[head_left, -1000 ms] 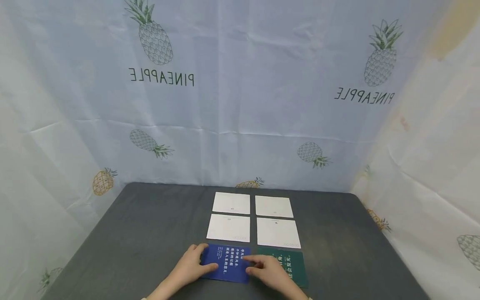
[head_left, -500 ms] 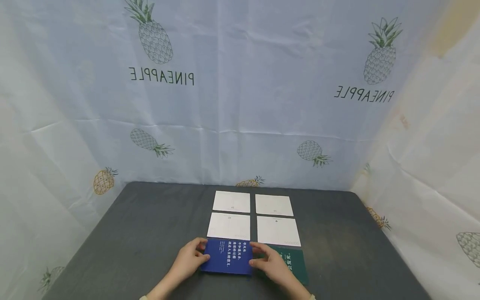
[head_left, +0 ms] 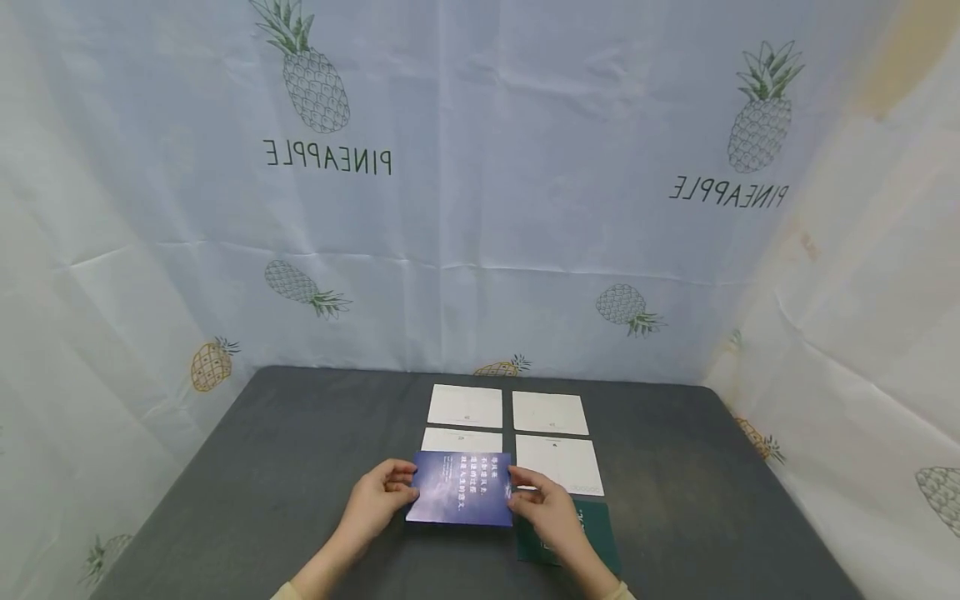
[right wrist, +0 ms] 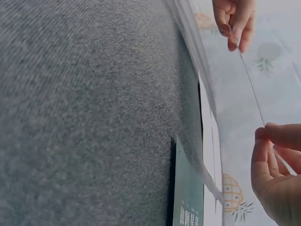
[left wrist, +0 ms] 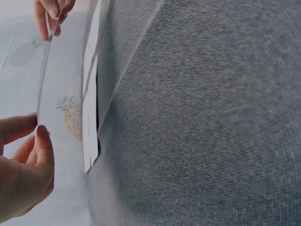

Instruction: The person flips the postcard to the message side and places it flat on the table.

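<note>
A blue postcard [head_left: 459, 492] with white lettering is held up off the dark table between two hands. My left hand [head_left: 378, 496] pinches its left edge between thumb and fingers, and my right hand [head_left: 543, 500] pinches the right edge. Seen edge-on in the left wrist view, the postcard [left wrist: 43, 77] is a thin line clear of the tabletop. In the head view it covers the near part of a white card [head_left: 461, 439]. Beneath my right forearm lies a green card [head_left: 596, 529], partly hidden by that arm.
Further white cards lie flat beyond: one at the back left [head_left: 465, 406], one at the back right [head_left: 551, 413] and one nearer on the right [head_left: 558, 463]. A pineapple-print curtain [head_left: 480, 208] hangs behind the dark table [head_left: 315, 450] and along both sides.
The blue postcard has risen off the table and moved slightly away from me. My right hand went from touching its face to pinching its right edge; my left hand now grips the left edge.
</note>
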`<state>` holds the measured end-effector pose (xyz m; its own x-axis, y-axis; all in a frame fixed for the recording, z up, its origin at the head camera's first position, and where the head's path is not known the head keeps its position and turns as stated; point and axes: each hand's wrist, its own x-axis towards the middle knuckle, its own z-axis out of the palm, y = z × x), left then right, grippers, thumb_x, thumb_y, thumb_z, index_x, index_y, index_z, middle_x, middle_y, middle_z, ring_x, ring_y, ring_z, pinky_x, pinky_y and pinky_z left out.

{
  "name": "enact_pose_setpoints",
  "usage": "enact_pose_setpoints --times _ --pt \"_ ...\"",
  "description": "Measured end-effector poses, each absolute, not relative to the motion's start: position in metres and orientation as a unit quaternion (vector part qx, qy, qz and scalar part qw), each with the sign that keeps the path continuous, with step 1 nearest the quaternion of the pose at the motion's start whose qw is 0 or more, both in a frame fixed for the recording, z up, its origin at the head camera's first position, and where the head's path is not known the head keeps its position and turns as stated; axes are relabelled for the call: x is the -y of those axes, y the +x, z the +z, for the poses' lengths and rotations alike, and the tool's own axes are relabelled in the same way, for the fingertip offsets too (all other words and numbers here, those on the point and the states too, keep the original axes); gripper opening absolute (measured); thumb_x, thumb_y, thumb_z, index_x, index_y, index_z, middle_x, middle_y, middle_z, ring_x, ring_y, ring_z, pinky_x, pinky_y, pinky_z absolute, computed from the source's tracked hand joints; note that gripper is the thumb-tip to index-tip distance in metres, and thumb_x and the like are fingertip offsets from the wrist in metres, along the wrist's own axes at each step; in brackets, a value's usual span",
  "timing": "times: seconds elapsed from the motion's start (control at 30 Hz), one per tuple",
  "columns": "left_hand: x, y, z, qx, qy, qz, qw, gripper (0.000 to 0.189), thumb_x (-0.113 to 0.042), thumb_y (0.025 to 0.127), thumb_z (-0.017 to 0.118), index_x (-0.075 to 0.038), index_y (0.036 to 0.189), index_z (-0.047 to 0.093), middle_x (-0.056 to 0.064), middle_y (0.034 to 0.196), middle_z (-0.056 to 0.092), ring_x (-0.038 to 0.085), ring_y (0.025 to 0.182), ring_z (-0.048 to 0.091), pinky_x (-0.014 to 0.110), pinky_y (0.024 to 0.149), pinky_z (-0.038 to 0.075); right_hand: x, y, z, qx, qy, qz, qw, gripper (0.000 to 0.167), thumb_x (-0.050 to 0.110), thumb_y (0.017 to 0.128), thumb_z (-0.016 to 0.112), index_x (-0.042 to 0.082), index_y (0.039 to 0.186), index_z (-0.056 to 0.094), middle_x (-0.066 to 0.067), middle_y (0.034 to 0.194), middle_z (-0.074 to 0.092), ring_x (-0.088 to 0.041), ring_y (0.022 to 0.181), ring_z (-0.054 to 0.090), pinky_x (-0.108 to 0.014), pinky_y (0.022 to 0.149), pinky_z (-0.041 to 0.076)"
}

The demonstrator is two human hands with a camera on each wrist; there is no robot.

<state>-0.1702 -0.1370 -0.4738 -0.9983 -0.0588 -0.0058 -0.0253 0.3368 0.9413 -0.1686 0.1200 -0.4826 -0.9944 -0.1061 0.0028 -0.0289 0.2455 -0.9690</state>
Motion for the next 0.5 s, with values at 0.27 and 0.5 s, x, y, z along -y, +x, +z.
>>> enact_pose_setpoints --times 0.27,0.5 --pt "0.1382 -0.1759 -0.4735 0.785 0.056 -0.616 0.016 0.025 -0.004 0.078 0.07 -0.001 0.102 0.064 0.009 0.086 0.07 0.009 0.076 0.062 0.019 0.068 0.049 -0.1168 -0.1722 -0.478 -0.794 -0.017 -0.608 -0.002 0.043 0.002 0.078 0.067 -0.001 0.12 0.056 -0.015 0.092 0.064 -0.011 0.074 0.061 -0.018 0.067 0.05" --pt "0.138 -0.1761 -0.4712 0.776 0.057 -0.628 0.016 0.018 -0.008 0.08 0.07 0.001 0.095 0.066 0.007 0.082 0.067 0.007 0.072 0.06 0.024 0.069 0.052 -0.1163 -0.172 -0.4758 -0.796 0.006 -0.605 -0.01 0.025 0.01 0.082 0.068 -0.004 0.103 0.064 -0.013 0.091 0.064 -0.008 0.072 0.056 -0.017 0.065 0.048"
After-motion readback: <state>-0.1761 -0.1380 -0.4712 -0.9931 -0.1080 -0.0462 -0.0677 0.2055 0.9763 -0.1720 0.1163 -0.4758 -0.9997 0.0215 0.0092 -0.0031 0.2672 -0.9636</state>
